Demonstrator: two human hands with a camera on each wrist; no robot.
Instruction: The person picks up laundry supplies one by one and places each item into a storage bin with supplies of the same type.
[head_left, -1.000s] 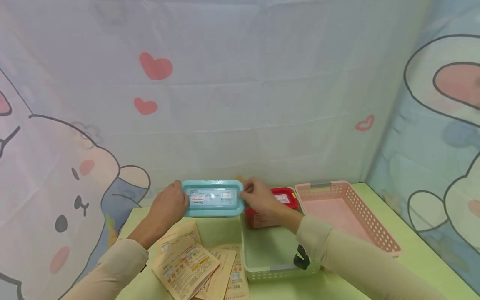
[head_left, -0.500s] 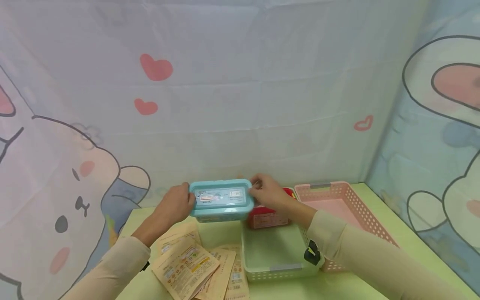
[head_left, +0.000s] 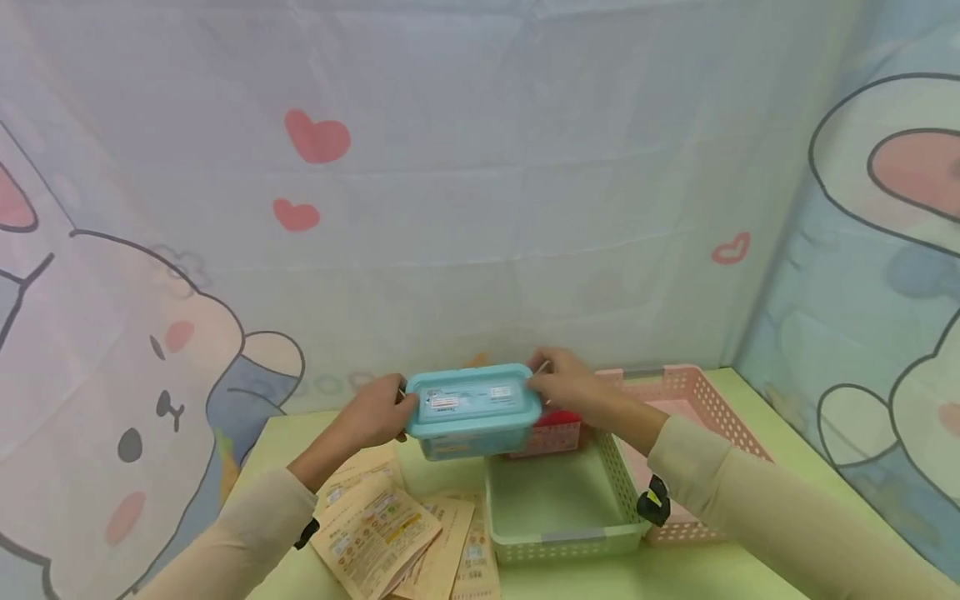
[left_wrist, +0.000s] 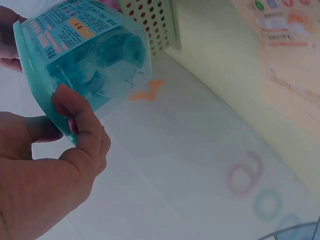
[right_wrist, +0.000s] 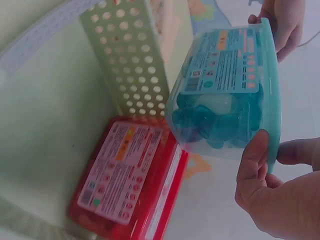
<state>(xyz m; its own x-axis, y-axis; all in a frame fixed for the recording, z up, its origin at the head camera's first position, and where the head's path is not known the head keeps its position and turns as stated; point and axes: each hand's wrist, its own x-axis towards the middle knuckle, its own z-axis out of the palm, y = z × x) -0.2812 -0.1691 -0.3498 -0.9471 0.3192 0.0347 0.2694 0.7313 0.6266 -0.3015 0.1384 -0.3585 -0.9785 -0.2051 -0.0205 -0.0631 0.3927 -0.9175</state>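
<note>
over the green table [head_left: 577, 579], a teal-lidded box [head_left: 474, 408] hangs between left hand [head_left: 375, 410] and right hand [head_left: 573, 390], both pinching it.

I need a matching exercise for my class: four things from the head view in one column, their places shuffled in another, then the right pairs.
1. turquoise-lidded box
2. red box
3. pink basket
4. tan packets

A. inside the green basket
B. piled left of the green basket
C. held in mid-air
D. right of the green basket

Pairs: 1-C; 2-A; 3-D; 4-B
</note>
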